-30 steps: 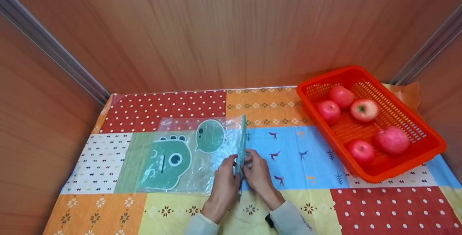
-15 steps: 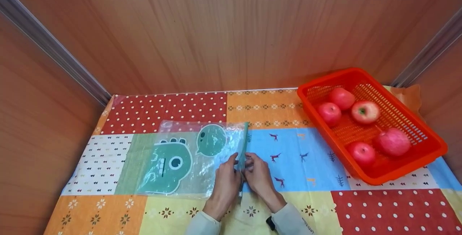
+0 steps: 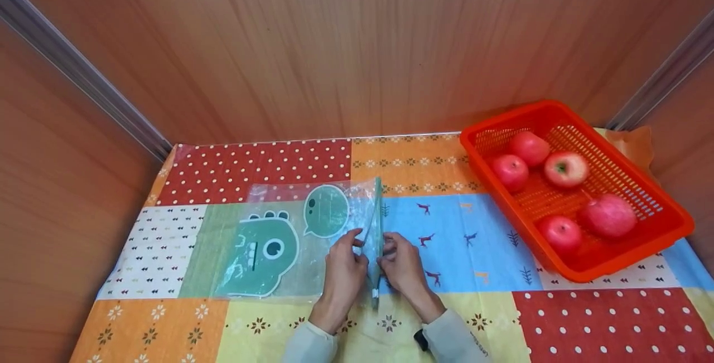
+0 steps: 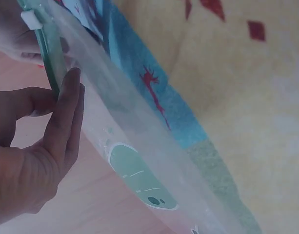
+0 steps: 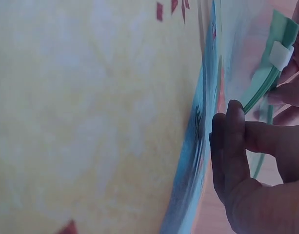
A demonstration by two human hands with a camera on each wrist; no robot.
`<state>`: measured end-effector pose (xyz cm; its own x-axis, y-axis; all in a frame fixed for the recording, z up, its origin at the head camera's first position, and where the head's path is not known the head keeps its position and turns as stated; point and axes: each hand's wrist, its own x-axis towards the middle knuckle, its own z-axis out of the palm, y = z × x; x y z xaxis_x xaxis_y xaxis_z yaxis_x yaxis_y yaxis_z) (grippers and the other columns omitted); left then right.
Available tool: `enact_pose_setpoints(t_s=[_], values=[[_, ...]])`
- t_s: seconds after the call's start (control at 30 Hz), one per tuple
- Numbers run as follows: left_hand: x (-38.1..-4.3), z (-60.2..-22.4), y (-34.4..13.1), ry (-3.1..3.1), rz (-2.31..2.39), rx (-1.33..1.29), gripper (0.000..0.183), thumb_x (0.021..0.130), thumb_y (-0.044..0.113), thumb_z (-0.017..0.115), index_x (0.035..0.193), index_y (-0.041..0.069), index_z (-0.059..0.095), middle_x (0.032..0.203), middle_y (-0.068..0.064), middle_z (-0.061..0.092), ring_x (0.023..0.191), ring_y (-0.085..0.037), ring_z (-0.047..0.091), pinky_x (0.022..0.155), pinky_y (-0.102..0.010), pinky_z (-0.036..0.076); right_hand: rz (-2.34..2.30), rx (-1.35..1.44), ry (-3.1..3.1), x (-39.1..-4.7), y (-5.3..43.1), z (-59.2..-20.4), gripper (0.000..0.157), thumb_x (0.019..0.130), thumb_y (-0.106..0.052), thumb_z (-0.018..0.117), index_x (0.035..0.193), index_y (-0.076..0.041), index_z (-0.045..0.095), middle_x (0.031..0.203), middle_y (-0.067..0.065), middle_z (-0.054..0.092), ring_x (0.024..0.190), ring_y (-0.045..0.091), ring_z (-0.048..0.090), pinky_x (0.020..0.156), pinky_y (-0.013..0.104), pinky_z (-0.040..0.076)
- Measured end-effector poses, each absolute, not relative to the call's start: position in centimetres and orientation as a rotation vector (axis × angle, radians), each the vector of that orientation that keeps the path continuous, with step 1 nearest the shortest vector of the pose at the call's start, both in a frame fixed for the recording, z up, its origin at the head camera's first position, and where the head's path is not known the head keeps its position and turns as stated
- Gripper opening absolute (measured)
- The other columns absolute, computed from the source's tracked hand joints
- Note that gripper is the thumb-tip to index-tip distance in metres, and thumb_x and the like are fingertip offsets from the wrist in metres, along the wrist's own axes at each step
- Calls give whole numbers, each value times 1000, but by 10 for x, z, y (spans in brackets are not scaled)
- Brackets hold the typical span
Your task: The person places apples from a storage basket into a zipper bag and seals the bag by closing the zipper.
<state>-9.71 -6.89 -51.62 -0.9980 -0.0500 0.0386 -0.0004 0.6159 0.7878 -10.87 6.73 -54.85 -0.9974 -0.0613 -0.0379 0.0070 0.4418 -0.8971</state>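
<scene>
A clear zip bag (image 3: 312, 265) printed with a green dinosaur lies flat on the cloth in the head view, its green zip strip (image 3: 378, 207) toward the right. My left hand (image 3: 343, 268) pinches the bag's left layer beside the strip between thumb and fingers. Across the strip, my right hand (image 3: 404, 262) pinches the green edge; its thumb and fingertips meet there in the right wrist view. A white slider (image 5: 281, 55) sits near the strip's close end. Between the hands the two edges of the mouth stand slightly apart.
An orange-red plastic basket (image 3: 496, 207) holding several red apples (image 3: 566, 169) stands at the right. Beneath everything is a patchwork cloth (image 3: 446, 218). Wooden panels (image 3: 357, 45) rise behind and on both sides.
My hands have drawn a little apart, the left one moving leftward with its layer of the bag. A gap now shows along the zip strip. The basket stays in place.
</scene>
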Motion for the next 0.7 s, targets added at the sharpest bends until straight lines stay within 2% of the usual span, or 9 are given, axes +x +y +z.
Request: enact_pose_setpoints(t_s=[0.23,0.5,0.7], values=[[-98,-506,-72,-2744,-1410,104,37,88,-13,71,124,-4,70,101,-15,71,80,-21,70,74,-37,65,-1680,-46,2570,-109,69,-547,43,87,15,71,128,10,64,96,19,75,80,31,76,72,44,63],[-99,-496,-77,-2704,-1422,130,28,90,-10,71,117,-6,75,93,-12,68,74,-18,68,63,-31,61,-1663,-27,2572,-111,71,-547,42,87,15,71,128,10,64,97,19,75,84,31,76,78,46,64],[-98,-491,-79,-2681,-1434,155,21,92,-8,72,112,-5,77,92,-11,66,72,-18,67,60,-28,60,-1655,-18,2572,-111,71,-546,41,87,14,71,128,10,63,97,19,74,84,31,76,78,45,64]])
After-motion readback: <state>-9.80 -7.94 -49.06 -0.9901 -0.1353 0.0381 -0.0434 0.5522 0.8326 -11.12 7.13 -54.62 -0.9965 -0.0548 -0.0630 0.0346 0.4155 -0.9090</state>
